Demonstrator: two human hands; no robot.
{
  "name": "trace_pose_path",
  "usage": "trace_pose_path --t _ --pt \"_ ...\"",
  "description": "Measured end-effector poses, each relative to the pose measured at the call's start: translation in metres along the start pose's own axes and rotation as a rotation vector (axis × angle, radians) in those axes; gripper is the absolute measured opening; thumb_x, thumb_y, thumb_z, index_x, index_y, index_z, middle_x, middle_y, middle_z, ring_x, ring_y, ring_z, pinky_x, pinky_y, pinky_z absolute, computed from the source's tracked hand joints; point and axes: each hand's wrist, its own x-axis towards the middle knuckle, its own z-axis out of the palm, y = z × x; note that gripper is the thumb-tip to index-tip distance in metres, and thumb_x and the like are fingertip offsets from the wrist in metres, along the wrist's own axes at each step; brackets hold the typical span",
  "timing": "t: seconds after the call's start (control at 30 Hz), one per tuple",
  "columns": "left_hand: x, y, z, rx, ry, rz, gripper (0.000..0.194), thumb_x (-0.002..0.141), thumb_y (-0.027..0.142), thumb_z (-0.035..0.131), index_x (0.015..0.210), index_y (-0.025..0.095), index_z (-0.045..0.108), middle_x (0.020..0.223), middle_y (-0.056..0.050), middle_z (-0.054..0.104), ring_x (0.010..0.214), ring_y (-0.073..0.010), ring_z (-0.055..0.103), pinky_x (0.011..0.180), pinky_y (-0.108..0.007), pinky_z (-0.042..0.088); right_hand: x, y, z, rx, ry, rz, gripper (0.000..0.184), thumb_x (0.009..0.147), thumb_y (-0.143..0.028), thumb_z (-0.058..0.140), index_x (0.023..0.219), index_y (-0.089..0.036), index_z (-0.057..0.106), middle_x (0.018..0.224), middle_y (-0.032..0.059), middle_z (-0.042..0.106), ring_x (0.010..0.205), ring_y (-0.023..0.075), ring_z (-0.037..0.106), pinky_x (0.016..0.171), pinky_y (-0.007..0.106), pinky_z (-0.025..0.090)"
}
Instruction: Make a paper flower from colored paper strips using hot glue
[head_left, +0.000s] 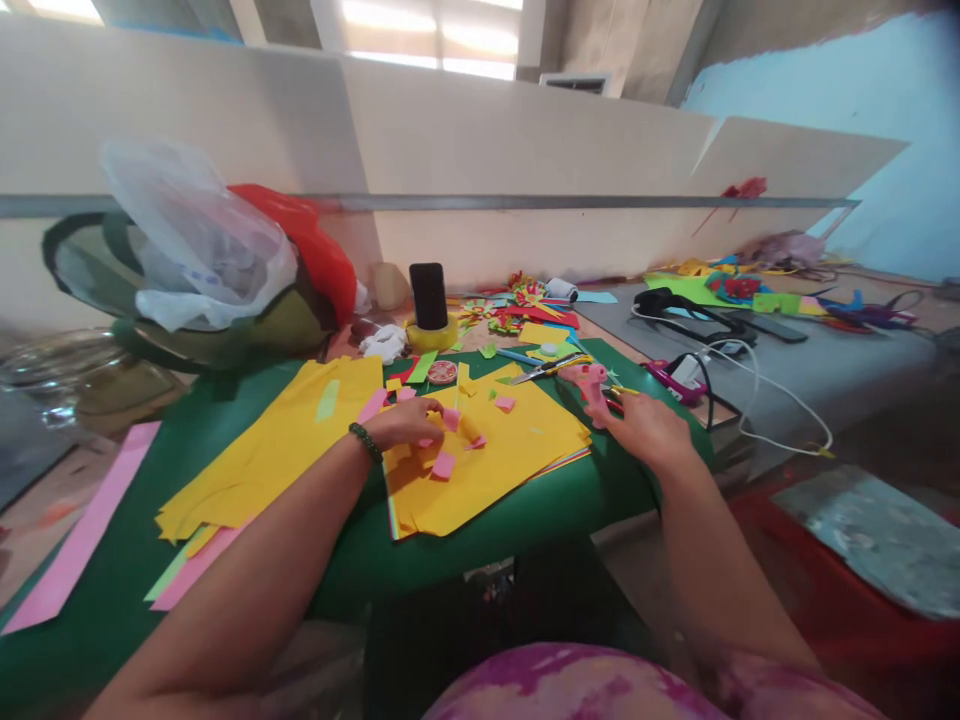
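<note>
In the head view, the left hand [409,421] is seen loosely curled above the yellow paper stack [517,455], its fingertips lowered among small pink paper pieces [443,465]; whether one is pinched cannot be told. The right hand [651,430] is half closed at the handle of a pink glue gun [587,378], which is touched by the fingers; how firmly it is gripped cannot be made out. Scissors [551,368] are laid just beside the gun, on the green-covered table [525,530]. Bluish print on the white plastic bag [214,235] is too blurred to be read.
</note>
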Motion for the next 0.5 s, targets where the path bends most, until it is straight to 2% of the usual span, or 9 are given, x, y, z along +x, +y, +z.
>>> trace_pose_path --t 0.07,0.2,0.27,0.33,0.4,0.47,0.5 --pt "-0.002 0.003 0.001 0.043 0.005 -0.006 0.047 0.057 0.032 0.063 0.101 0.017 0.062 0.09 -0.005 0.066 0.087 -0.0235 0.063 0.062 -0.026 0.045 0.015 -0.001 0.011 0.004 0.011 0.007 0.057 0.09 -0.063 0.048 0.105 -0.012 0.071 0.113 0.0205 0.071 0.107 0.035 0.066 0.073 0.036 0.045" --pt "-0.007 0.009 0.006 0.094 -0.001 -0.005 0.069 0.06 0.032 0.064 0.126 0.015 0.054 0.102 -0.007 0.067 0.092 -0.0247 0.064 0.064 -0.027 0.048 0.039 -0.013 0.02 0.165 -0.062 0.019 0.049 0.088 -0.055 0.053 0.107 -0.013 0.069 0.078 0.0122 0.075 0.098 0.0302 0.069 0.07 0.033 0.044" --pt "-0.008 0.01 0.008 0.129 0.02 0.018 0.078 0.061 0.033 0.064 0.134 0.012 0.048 0.109 -0.01 0.067 0.096 -0.0256 0.065 0.067 -0.027 0.049 0.043 -0.017 0.02 0.204 -0.058 0.012 0.041 0.088 -0.047 0.054 0.102 -0.012 0.07 0.071 0.0123 0.073 0.091 0.0298 0.07 0.069 0.033 0.043" --pt "-0.007 0.009 0.01 0.151 0.039 0.03 0.084 0.062 0.033 0.065 0.14 0.01 0.043 0.119 -0.012 0.066 0.1 -0.026 0.065 0.071 -0.028 0.051 0.04 -0.015 0.017 0.21 0.05 0.012 0.036 0.087 -0.041 0.053 0.096 -0.011 0.071 0.081 0.0168 0.074 0.09 0.0307 0.069 0.068 0.033 0.043" --pt "-0.006 0.008 0.012 0.172 0.043 0.03 0.089 0.062 0.033 0.066 0.144 0.01 0.04 0.128 -0.013 0.063 0.104 -0.0264 0.065 0.077 -0.028 0.052 0.028 -0.01 0.011 0.267 0.213 -0.008 0.033 0.085 -0.039 0.055 0.093 -0.012 0.071 0.09 0.0174 0.074 0.086 0.0293 0.068 0.067 0.032 0.044" --pt "-0.005 0.007 0.013 0.198 0.052 0.025 0.089 0.064 0.034 0.065 0.146 0.011 0.039 0.135 -0.014 0.06 0.111 -0.0273 0.063 0.084 -0.029 0.052 0.007 -0.006 0.004 0.398 0.29 -0.084 0.032 0.08 -0.043 0.059 0.089 -0.014 0.07 0.081 0.0115 0.072 0.074 0.0245 0.066 0.061 0.03 0.044" --pt "-0.004 0.007 0.014 0.209 0.058 0.02 0.088 0.065 0.035 0.064 0.146 0.011 0.038 0.139 -0.014 0.058 0.116 -0.0279 0.061 0.088 -0.029 0.051 -0.006 -0.006 0.001 0.472 0.262 -0.144 0.033 0.079 -0.046 0.06 0.086 -0.015 0.07 0.071 0.0072 0.069 0.065 0.0216 0.062 0.057 0.029 0.043"
